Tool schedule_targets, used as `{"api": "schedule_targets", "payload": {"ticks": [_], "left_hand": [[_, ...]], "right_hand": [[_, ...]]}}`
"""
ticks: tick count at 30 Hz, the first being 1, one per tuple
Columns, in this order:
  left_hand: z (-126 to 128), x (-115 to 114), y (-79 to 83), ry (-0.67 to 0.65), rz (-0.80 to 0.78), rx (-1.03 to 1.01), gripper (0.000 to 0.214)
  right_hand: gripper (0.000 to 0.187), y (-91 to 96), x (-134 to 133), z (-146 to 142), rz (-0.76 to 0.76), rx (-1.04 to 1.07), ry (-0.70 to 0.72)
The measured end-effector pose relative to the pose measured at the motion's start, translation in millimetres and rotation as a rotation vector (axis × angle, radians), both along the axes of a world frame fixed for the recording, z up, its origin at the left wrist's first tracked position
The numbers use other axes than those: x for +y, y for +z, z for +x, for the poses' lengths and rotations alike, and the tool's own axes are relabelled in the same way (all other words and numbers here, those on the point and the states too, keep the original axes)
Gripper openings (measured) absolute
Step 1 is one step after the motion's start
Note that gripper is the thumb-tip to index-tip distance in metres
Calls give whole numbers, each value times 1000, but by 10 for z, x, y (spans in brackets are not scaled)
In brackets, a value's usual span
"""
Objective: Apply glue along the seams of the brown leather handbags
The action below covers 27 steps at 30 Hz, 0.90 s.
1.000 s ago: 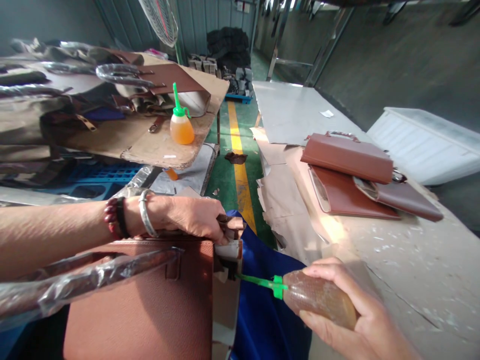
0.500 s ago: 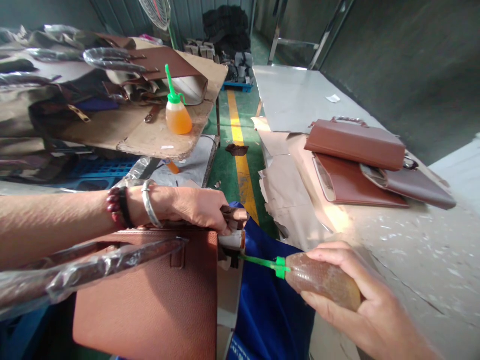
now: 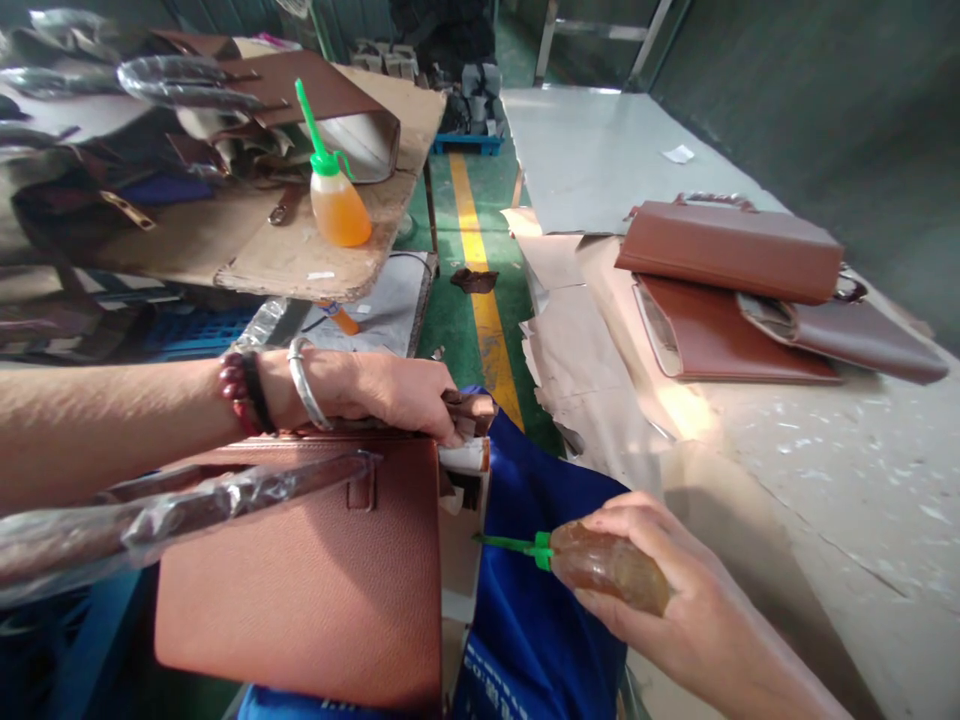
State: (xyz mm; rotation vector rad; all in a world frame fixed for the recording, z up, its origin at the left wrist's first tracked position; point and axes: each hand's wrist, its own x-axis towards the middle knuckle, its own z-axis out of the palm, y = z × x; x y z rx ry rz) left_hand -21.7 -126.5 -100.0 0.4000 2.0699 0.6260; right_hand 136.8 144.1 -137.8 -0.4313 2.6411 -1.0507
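Observation:
A brown leather bag [image 3: 315,590] rests on my lap, its plastic-wrapped handle [image 3: 187,510] stretching off to the left. My left hand [image 3: 409,395] is closed on the bag's upper edge near its right corner, where folded brown leather shows at the fingers. The bag's side is turned to the right, with pale lining [image 3: 459,560] visible. In my right hand [image 3: 645,560] is a squeeze bottle [image 3: 607,568] of amber liquid with a green nozzle. It lies sideways, and the nozzle tip points left at the edge of that pale side; whether it touches cannot be told.
A blue apron [image 3: 525,500] covers my lap. On the left table [image 3: 247,255] stand a second squeeze bottle [image 3: 341,212] and a pile of bag parts [image 3: 150,100]. Finished-looking brown bags [image 3: 727,250] lie on the paper-covered right table [image 3: 825,480]. Between them runs a yellow-striped floor [image 3: 476,230].
My right hand has moved the bottle left and slightly down, and the nozzle tip has dropped lower along the bag's side. My left hand keeps its hold on the bag. The view has tilted slightly.

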Motion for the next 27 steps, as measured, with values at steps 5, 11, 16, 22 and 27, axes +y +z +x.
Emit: {"api": "schedule_targets", "payload": {"ticks": [5,11,16,22,27], "left_hand": [[-7,46,5,-15,-49,-32,20],[-32,35,-38,-69,-15,-43,22],[-24,57,-29,-49,-19,-69,22],[-18,88,8,-26,-66,-51,21],[-37,34,-62,-8,-40,-91,22]], "right_hand": [[24,-33,35,-21,-67,107,-70],[25,-115,44,21,-24,-53,-11],[23,-42,57,-23,-66,86,-89],[24,-103,54,-16,-69,11,-60],[26,-210,-7,63,-30,-167,-57]]}}
